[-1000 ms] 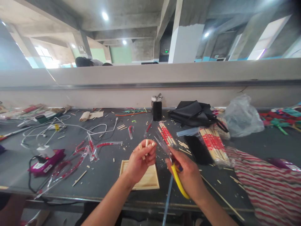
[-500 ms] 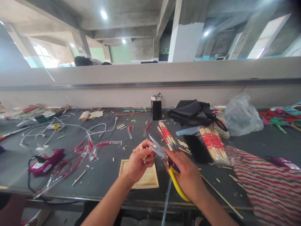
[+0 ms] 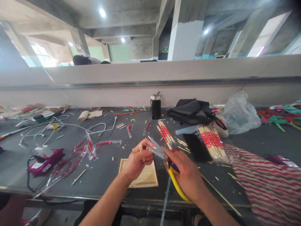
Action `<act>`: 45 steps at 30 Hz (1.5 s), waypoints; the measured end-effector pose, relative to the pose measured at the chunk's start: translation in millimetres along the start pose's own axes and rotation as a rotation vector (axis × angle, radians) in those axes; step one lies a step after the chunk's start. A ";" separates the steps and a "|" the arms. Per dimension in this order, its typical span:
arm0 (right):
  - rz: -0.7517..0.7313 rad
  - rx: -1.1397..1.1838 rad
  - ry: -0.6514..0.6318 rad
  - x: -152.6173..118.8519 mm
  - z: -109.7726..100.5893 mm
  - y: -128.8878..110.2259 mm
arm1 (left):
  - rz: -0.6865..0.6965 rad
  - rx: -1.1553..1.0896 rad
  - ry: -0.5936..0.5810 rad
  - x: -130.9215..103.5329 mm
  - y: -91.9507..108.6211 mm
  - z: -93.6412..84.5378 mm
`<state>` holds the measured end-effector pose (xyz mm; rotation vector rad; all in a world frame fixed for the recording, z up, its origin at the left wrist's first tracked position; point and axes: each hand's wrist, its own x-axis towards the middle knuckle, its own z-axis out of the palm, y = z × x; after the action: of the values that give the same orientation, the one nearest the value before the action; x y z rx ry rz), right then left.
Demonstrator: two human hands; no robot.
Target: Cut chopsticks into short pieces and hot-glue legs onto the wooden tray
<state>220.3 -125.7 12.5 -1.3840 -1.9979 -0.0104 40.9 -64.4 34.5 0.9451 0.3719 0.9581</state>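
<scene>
Short sticks (image 3: 141, 150) sit pinched in your curled left hand (image 3: 138, 160), above the rimmed tray (image 3: 151, 179); your right hand (image 3: 187, 168) grips the scissors (image 3: 173, 180), blades parted. Scattered pieces (image 3: 184, 149) look already cut; bundled sticks (image 3: 211, 140) beyond seem uncut.

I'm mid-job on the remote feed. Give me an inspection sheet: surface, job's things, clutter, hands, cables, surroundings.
Surface: dark table, strewn with wood scraps.
Job's things: short sticks; yellow-handled scissors, blades parted; wooden tray on the table.
Clutter: wrapped sticks, phone, black bag, plastic bag, striped cloth.
Hands: left hand grips the short sticks above the tray; right hand holds the scissors.
Cables: white cable tangled at left; black cord beside a purple device.
Surroundings: low wall behind, ceiling lights, concrete pillar, top of someone's head beyond the wall.
</scene>
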 end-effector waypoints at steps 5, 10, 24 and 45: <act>-0.001 -0.002 -0.010 0.5 -0.3 -1.3 | -0.016 0.030 0.001 -1.4 1.2 0.8; 0.022 0.065 -0.033 1.1 -1.1 -3.1 | -0.016 0.055 0.010 -2.7 2.9 2.6; 0.006 -0.034 0.007 -0.9 0.2 -2.3 | -0.025 0.046 0.021 -2.4 2.1 0.7; -0.016 -0.004 0.081 -2.0 1.0 2.1 | -0.046 -0.004 0.015 -2.2 2.3 6.2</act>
<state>221.9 -126.1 9.9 -1.3488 -1.9426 -0.0766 42.5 -68.9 39.6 0.9227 0.4030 0.9241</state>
